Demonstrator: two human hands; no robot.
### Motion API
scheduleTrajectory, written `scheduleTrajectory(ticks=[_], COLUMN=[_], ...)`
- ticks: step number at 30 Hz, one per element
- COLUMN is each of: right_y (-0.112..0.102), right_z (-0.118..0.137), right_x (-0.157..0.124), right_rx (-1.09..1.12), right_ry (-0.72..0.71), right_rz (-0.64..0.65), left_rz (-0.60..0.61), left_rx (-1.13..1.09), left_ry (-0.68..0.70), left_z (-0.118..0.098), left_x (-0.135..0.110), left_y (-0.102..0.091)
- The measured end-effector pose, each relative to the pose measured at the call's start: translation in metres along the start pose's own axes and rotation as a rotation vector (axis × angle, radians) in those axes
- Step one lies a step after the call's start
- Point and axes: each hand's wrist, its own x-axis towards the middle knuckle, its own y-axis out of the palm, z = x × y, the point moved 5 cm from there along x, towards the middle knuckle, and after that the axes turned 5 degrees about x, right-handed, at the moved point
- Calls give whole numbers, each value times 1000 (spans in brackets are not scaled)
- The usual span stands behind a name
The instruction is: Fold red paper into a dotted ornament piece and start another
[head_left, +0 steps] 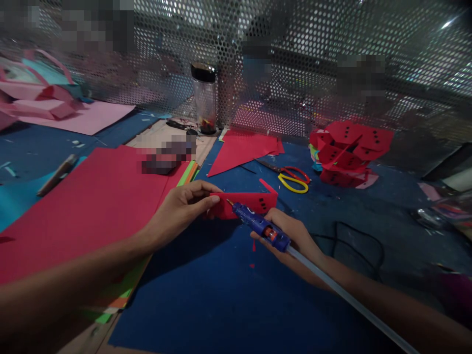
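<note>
My left hand [182,206] pinches the left end of a small folded red paper piece [254,202] with black dots, which lies on the blue sheet [221,295]. My right hand [295,241] is wrapped round a blue glue gun [258,223]. Its metal tip points up and left and touches the red piece near its middle. A long clear glue stick [342,295] runs out of the gun's back along my right forearm.
A stack of large red sheets [84,206] lies at left. Red-and-yellow scissors [291,177], a red triangular sheet [243,150] and a pile of finished red pieces [350,152] lie ahead. A clear jar [204,98] stands by the perforated metal screen [295,59]. A black cord [354,241] loops at right.
</note>
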Motion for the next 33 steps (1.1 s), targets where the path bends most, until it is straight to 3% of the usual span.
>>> scheduleTrajectory(ticks=[28, 33], right_y=[6, 1], right_z=[-14, -6], right_x=[-2, -1], right_rx=[-37, -11], right_ry=[20, 28], right_rz=[-6, 15], left_rz=[4, 4], left_rx=[2, -2], left_ry=[10, 8], left_z=[-1, 2], left_x=[-2, -1], left_y=[1, 0])
